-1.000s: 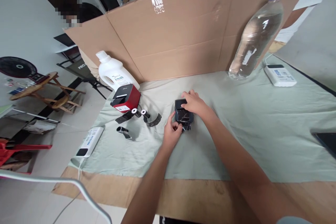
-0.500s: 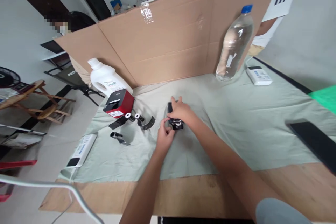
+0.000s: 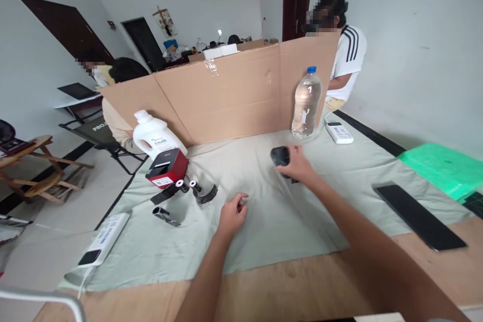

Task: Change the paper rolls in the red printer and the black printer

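Right of centre at the bench (image 3: 264, 282), the right hand (image 3: 301, 165) has its fingers around a blurred black device (image 3: 279, 155), seemingly a carrying step, the nearer left hand (image 3: 232, 215) loosely open and empty; the next move likely calls for a firm, level grip.

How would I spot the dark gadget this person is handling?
Start at the cardboard screen and find the blue-capped bottle near its right end. Come toward the viewer and slightly left to the right hand, which grips the small dark gadget. Unlike the flat black slab and the black rolls, it is held in a hand.
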`<state>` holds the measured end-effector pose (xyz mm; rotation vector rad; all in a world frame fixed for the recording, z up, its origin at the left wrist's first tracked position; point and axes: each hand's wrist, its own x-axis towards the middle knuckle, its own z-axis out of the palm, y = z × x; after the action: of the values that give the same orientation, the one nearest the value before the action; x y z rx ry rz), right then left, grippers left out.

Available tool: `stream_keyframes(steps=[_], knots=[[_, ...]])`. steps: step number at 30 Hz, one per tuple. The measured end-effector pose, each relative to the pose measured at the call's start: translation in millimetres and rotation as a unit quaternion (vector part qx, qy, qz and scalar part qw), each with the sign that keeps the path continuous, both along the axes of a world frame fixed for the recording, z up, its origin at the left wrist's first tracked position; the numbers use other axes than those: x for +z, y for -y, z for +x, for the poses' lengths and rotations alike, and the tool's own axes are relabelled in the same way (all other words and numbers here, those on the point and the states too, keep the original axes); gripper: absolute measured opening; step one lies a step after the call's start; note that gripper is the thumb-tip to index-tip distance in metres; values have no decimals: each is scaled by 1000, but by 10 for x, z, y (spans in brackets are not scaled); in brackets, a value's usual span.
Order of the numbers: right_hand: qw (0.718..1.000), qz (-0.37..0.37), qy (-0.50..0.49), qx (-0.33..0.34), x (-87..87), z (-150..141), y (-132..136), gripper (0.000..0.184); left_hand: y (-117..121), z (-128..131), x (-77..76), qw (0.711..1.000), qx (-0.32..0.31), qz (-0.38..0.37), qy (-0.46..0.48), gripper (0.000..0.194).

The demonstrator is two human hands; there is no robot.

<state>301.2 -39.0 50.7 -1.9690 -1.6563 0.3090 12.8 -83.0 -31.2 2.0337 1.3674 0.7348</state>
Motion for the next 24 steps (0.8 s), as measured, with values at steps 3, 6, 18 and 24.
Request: stream_keyframes(steps=[3, 6, 18, 24], knots=[[995, 7, 39, -93, 43, 761, -73, 74, 4, 13, 20, 1000, -3, -3, -22, 36], [984, -16, 66, -163, 6, 1239, -169, 74, 9, 29, 52, 999, -2, -6, -40, 36], [958, 50, 233, -157, -214, 851, -223, 86, 23, -6, 148, 997, 49, 36, 55, 31], [981, 125, 86, 121, -283, -632, -326, 54, -83, -847, 690, 923, 270, 237, 139, 17]])
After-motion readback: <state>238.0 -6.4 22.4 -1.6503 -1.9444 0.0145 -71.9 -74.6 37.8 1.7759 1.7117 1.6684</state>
